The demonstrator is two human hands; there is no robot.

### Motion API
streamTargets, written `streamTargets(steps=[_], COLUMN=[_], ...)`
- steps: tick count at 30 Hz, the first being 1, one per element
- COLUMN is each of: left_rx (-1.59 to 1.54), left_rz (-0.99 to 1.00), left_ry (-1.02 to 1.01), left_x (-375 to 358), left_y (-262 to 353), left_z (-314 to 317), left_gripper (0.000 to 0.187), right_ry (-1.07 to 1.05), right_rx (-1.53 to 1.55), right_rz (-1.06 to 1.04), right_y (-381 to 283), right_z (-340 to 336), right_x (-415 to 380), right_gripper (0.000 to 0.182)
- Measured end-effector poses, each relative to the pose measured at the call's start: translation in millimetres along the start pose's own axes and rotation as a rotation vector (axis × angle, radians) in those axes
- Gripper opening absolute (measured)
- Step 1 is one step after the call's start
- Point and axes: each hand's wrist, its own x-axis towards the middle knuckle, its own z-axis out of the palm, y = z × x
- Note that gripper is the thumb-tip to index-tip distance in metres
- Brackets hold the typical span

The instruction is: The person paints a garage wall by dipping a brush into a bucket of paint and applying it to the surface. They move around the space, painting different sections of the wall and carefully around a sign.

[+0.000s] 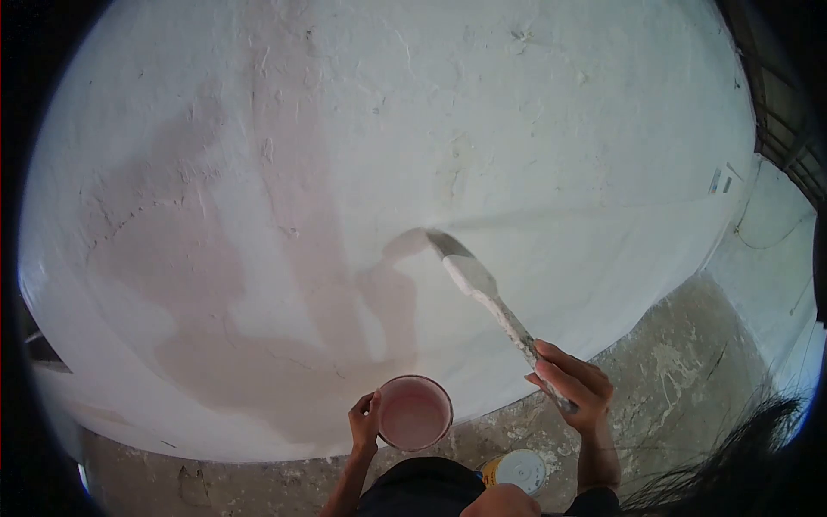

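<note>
My right hand (575, 388) is closed around the handle of a paintbrush (478, 289) streaked with white. The brush's dark, slanted tip meets the white wall (534, 164), or is very close to it. At the lower middle, my left hand (365, 424) grips the rim of a small round bowl (450, 412). Inside that bowl lies a pale pinkish liquid (413, 418). The bowl is held in front of my body, below and left of the brush.
A paint bucket with a white lid (520, 471) stands on the stained floor (680, 362) by my body. The wall is cracked and blemished, with shadows across its left part. Another wall (775, 224) meets it at right.
</note>
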Motion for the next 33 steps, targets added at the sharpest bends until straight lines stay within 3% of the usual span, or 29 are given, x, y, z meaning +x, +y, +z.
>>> streamTargets(steps=[7,12,16,18,22,24,26,28,29,31,33], left_rx=[-0.05,-0.052,-0.019,-0.026,-0.012,-0.013,-0.029,-0.029,-0.034,-0.011,0.015], left_rz=[-0.008,-0.012,-0.015,-0.011,-0.011,-0.025,-0.03,-0.031,-0.032,-0.037,-0.041], left_ry=[-0.034,-0.031,-0.016,-0.012,-0.016,-0.02,-0.019,-0.019,-0.016,-0.021,-0.028], left_x=[-8.0,-9.9,-15.6,-18.0,-16.9,-13.6,-15.2,-14.3,-13.8,-13.5,-13.7], left_y=[-2.7,-9.3,-1.5,1.7,-0.2,-5.6,-1.5,-2.5,-3.2,-2.7,-2.6], left_z=[-4.4,-10.1,-26.3,-28.8,-35.4,-36.4,-40.1,-47.3,-49.7,-54.2,-61.7], left_gripper=[0.041,0.042,0.042,0.042,0.042,0.042,0.042,0.042,0.041,0.041,0.041], right_ry=[-0.142,0.039,0.194,0.25,0.359,0.313,0.229,0.044,-0.029,-0.09,-0.139], right_rx=[0.152,0.151,-0.1,-0.105,-0.319,-0.377,-0.218,-0.239,-0.198,-0.24,-0.188], right_rz=[0.244,0.208,0.074,0.129,-0.046,-0.193,-0.058,-0.168,-0.121,-0.215,-0.158], right_y=[21.2,35.7,24.4,14.4,8.2,11.2,10.9,12.4,5.4,6.9,-7.9], right_z=[-18.7,-47.1,-80.0,-88.9,-88.9,-71.3,-45.8,-20.1,-4.6,26.0,51.4], right_x=[46.4,95.6,136.4,146.7,145.3,131.8,104.4,76.6,58.2,22.6,-11.4], right_gripper=[0.04,0.033,0.031,0.031,0.033,0.036,0.041,0.042,0.043,0.037,0.037])
